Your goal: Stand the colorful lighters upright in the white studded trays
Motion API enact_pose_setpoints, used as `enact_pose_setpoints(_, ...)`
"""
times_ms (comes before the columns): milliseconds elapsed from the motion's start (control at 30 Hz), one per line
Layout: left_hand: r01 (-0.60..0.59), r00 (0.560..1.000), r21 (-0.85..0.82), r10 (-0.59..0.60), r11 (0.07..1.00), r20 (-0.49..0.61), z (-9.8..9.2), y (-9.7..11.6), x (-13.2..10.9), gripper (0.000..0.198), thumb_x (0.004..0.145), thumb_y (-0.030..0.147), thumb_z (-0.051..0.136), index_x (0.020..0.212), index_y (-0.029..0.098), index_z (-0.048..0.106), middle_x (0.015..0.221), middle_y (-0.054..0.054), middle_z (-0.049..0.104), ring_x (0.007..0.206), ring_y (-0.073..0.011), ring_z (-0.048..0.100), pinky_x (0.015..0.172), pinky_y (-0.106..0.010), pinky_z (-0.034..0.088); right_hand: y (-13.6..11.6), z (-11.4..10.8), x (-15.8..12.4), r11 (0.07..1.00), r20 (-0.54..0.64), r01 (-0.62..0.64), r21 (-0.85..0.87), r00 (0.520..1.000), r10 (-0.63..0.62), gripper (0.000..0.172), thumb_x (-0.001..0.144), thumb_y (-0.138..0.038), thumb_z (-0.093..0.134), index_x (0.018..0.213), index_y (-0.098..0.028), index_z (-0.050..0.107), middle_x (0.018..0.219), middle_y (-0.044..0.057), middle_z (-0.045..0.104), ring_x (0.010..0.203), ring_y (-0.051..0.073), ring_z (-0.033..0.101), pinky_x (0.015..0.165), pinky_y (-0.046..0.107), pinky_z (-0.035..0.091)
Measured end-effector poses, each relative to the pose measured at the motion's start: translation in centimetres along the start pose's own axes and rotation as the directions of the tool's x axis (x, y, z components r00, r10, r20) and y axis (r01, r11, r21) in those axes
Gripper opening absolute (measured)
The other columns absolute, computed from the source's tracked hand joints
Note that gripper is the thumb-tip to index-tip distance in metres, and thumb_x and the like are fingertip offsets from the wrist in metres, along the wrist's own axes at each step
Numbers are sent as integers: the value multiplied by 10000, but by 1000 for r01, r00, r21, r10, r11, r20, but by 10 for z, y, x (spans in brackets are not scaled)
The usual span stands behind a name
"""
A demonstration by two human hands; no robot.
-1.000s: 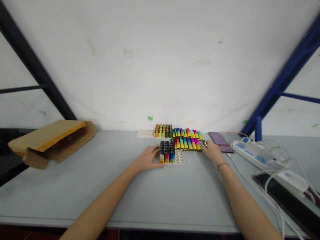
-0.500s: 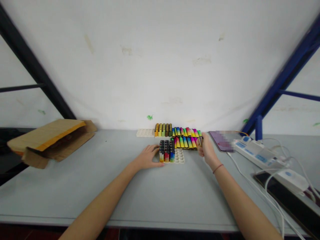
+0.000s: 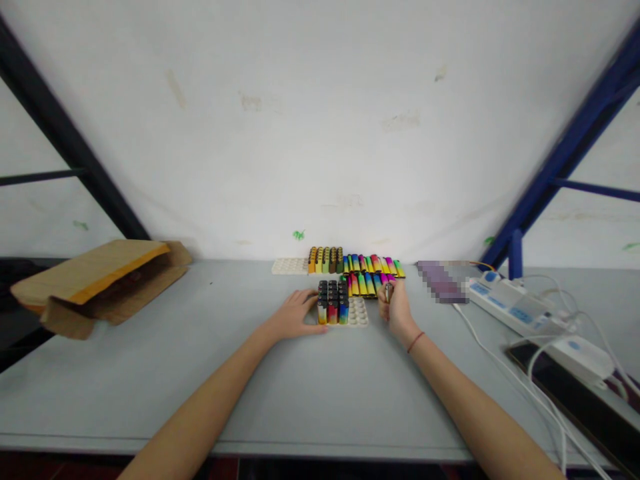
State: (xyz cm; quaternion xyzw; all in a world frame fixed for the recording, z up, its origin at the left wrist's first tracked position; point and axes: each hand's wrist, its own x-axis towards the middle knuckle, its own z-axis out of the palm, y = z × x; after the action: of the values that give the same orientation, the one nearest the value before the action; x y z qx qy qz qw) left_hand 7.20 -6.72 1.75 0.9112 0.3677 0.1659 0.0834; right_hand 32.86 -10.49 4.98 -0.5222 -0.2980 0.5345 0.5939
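Cylinders (image 3: 333, 303) between spread left hand (image 3: 294, 317) and right hand (image 3: 399, 308) with pinched object (image 3: 389, 292), power strip (image 3: 523, 315) rightward

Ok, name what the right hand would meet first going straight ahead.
Likely the near row of lying lighters, just beyond the right hand; the gap is hard to judge.

I observe soft, even light on the wall (image 3: 320, 140) above the table (image 3: 300, 393); shadows are faint. Below it: darkness. Upon it: square blocks mask the phone (image 3: 443, 281); fine detail blurs.
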Motion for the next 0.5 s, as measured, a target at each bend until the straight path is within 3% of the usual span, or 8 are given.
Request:
enact_pose_setpoints(300, -3, 1000, 11, 3, 1000, 16, -3, 2, 0, 833, 749, 693, 605, 1342, 123, 472, 1361, -174, 464, 1244, -347, 427, 1081, -476, 319, 5, 4, -4, 1000, -44, -3, 13, 999, 4, 457, 902, -384, 223, 479, -227, 293, 326, -70, 186, 284, 73, 135, 310, 212, 122)
enact_pose_setpoints(500, -4, 1000, 8, 4, 1000, 20, -3, 2, -1, 831, 742, 699, 610, 1344, 143, 472, 1356, -167, 471, 1233, -350, 435, 1074, -484, 323, 10, 3, 3, 971, 56, 235, 36, 970, -236, 467, 864, -584, 364, 571, -222, 400, 411, -60, 328, 362, 88, 304, 368, 218, 272)
